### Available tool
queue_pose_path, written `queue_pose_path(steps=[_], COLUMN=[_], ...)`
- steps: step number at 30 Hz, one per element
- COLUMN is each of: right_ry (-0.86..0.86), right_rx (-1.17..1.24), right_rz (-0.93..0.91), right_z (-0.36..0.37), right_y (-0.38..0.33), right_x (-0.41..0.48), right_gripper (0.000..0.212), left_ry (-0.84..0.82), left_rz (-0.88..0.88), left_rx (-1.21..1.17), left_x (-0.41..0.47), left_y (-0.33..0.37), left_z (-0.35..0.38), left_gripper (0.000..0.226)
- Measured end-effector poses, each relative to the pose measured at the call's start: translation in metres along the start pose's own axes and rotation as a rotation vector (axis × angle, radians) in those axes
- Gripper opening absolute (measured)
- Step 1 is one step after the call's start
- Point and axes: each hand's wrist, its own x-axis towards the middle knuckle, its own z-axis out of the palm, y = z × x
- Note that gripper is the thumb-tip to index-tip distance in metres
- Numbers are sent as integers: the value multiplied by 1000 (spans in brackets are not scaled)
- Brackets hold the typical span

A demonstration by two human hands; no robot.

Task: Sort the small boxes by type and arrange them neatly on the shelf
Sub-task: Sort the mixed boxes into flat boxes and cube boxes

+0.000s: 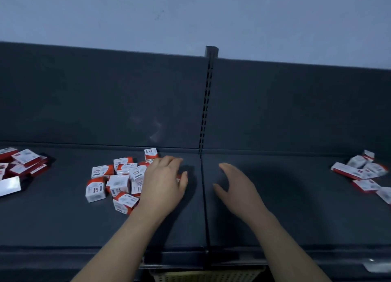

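Many paper-clip boxes (118,183) sat jumbled on shelf (275,214); L hand (164,183) rested on them, fingers relaxed; R hand (234,186) hovered spread, empty. Prob. light, stiff card: pinch opposite sides.

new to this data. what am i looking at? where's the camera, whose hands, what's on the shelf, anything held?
There is no machine here. A person works bare-handed, and the single picture comes from a camera worn on their head, looking forward and down. The dark surface is a shelf, split into two bays by a slotted post. Three loose heaps of small red-and-white boxes lie on it: a middle pile, a far-left pile and a far-right pile. The left hand lies on the middle pile's right edge with its fingers bent. Whether it grips a box is hidden. The right hand is open over bare shelf and holds nothing.
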Motion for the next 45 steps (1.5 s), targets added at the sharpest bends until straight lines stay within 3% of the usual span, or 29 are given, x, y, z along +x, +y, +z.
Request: queue_pose_path(steps=[17,27,33,38,45], right_ry=[248,241,163,172,210], right_rx=[-116,-142,-144,-93,15], right_rz=[390,561,654,632,552], right_z=[-143,-198,-195,-197,-204], right_y=[197,326,364,377,366], right_x=[-95,-126,-121,-119,-116], right_gripper=[58,33,54,42,31], left_ry=[-241,-425,-564,-635,-524], left_rz=[332,385,369,348,274], left_rx=[-211,-166,-173,-159,-326], left_x=[29,46,62,71,63], left_y=[232,362,399,418,404], left_z=[105,198,244,264,254], left_gripper=[44,39,50,59,40])
